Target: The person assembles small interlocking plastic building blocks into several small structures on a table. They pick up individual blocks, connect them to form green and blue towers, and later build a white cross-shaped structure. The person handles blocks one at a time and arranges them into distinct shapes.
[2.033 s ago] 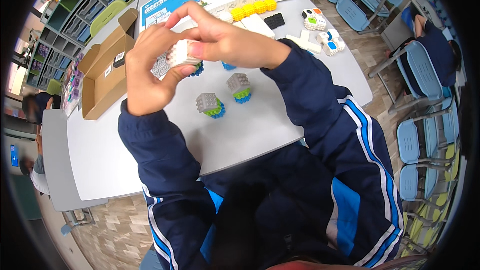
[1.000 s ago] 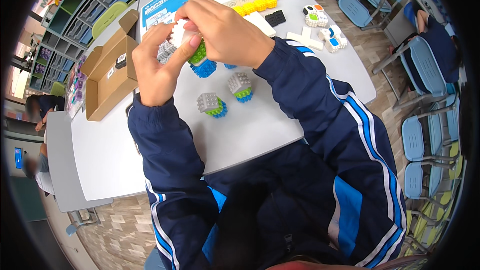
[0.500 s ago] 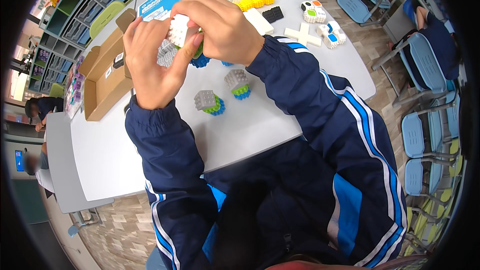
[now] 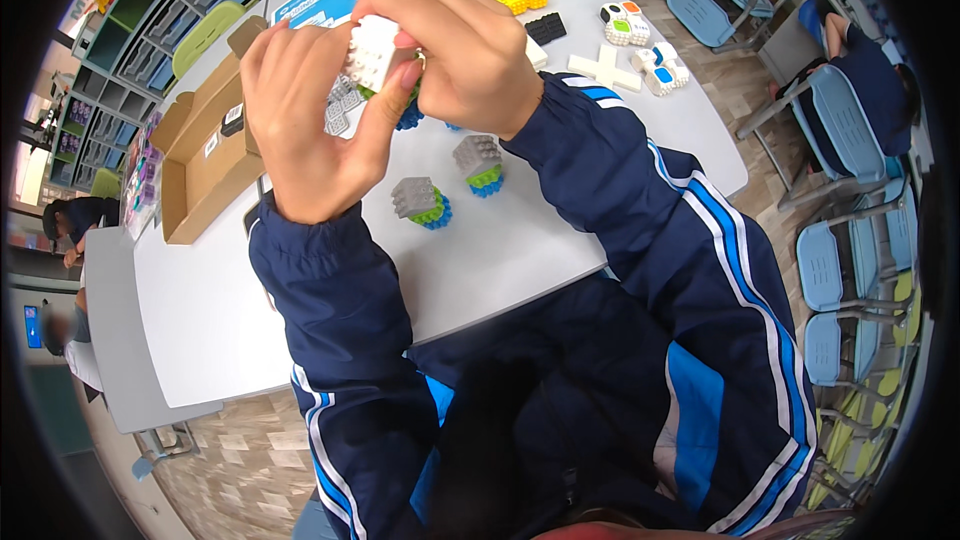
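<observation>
We have both hands raised above the table (image 4: 520, 260), working one small stack of studded building blocks (image 4: 375, 50) between them: a white block on top, with green and a bit of blue peeking out beneath. Our left hand (image 4: 310, 130) cups the stack from the left, its thumb pressed up against the underside, so that grip is clenched on the stack; our right hand (image 4: 470, 45) closes over it from the far right, fingers curled around the white block, grasping the same piece. Below, two finished-looking stacks (image 4: 420, 202) of grey, green and blue sit near each other on the table, and an open cardboard box (image 4: 205, 165) lies to the left. We judge the main risk to be a slip: uneven pressure between thumb and fingers could pop the layers apart, dropping a block onto the stacks underneath and knocking them over. Misaligned studs could also jam, and we cannot see how squarely the blocks meet.
</observation>
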`<state>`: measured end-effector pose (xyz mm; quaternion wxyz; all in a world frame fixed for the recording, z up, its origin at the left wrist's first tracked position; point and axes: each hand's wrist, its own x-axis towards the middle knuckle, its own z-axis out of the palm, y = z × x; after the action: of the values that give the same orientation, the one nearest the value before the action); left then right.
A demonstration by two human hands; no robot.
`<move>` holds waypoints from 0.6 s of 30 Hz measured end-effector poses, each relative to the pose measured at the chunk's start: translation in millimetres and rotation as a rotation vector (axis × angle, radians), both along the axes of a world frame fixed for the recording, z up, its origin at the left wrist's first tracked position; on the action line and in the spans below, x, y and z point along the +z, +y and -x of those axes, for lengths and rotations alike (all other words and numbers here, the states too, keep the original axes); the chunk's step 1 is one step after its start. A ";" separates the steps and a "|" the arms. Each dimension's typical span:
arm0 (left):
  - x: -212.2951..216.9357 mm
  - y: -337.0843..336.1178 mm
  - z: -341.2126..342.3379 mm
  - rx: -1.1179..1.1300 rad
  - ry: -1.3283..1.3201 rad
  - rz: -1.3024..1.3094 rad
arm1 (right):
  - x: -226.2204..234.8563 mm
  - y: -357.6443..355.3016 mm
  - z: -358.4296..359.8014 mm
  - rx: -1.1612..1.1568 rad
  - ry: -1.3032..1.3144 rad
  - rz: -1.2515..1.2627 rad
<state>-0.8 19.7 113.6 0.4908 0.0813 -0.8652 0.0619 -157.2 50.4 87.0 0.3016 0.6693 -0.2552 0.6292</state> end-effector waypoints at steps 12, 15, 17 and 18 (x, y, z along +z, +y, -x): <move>0.5 -0.2 -0.3 -0.022 0.019 0.056 | 5.4 10.1 0.0 -0.026 0.017 0.012; 0.1 2.1 -0.4 -0.017 0.015 0.040 | 5.4 6.9 -0.2 -0.029 0.020 0.065; 1.1 4.0 -0.3 -0.005 0.005 0.028 | 5.7 10.8 0.3 -0.021 0.013 0.023; 2.1 5.4 0.0 -0.004 0.000 0.025 | 5.0 10.8 1.4 -0.029 0.019 0.014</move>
<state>-0.7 25.1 115.7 0.4920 0.0734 -0.8645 0.0718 -158.6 61.2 91.9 0.3178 0.6692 -0.2578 0.6202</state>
